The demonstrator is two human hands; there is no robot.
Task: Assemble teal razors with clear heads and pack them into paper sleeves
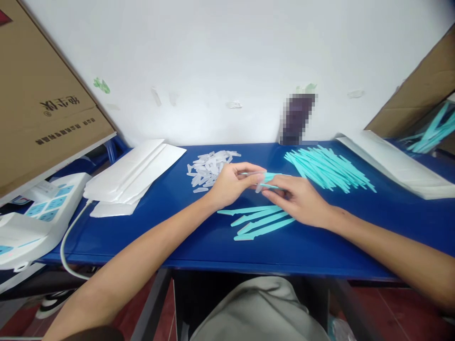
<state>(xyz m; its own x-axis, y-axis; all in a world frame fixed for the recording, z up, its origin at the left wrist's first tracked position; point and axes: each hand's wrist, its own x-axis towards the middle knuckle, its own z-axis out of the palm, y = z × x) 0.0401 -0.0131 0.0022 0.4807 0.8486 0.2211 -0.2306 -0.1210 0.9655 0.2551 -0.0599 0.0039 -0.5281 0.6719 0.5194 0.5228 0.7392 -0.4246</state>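
My left hand (pixel 236 182) pinches a small translucent cap (pixel 259 186) at the middle of the blue table. Close against it on the right, my right hand (pixel 296 196) is closed on turquoise sticks (pixel 273 177). How many it holds is partly hidden by the fingers. Below both hands lie several turquoise razors (pixel 261 222), fanned out with their blade ends to the left. A pile of translucent caps (pixel 209 166) sits behind my left hand. Behind my right hand is a heap of turquoise sticks (pixel 329 168).
White paper sleeves (pixel 131 173) lie at the left, beside a power strip (pixel 53 213) with a white cable. A cardboard box (pixel 50 80) stands at the far left. On the right are a white strip (pixel 398 166) and another box with turquoise sticks. A white wall rises behind.
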